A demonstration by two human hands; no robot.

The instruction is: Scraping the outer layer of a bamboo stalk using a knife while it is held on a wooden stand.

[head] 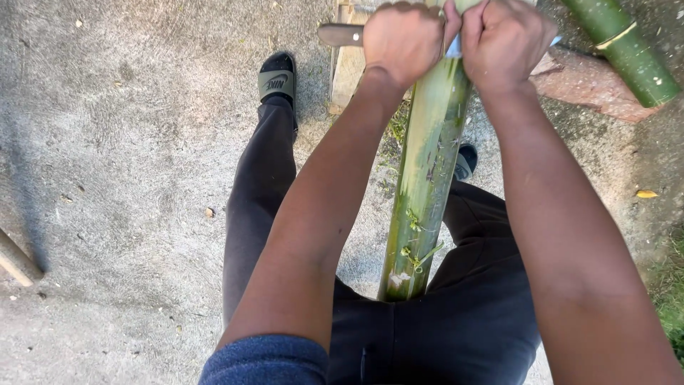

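Down at the far left edge of the frame, the end of a pale stick (16,259) lies on the grey concrete ground (128,142). Moving right, a foot in a dark slide sandal (278,82) stands near the top centre, the black trouser leg running down from it. Just right of that, the left hand (402,39) is clenched around what looks like a tool with a brown handle (340,34) jutting out to its left. Beside it, nearly touching, the right hand (504,41) is fisted at the top of a long green bamboo pole (426,171), which runs from the top centre down between the legs. In the upper right corner, a second bamboo piece (627,50) lies across a reddish stone (591,89).
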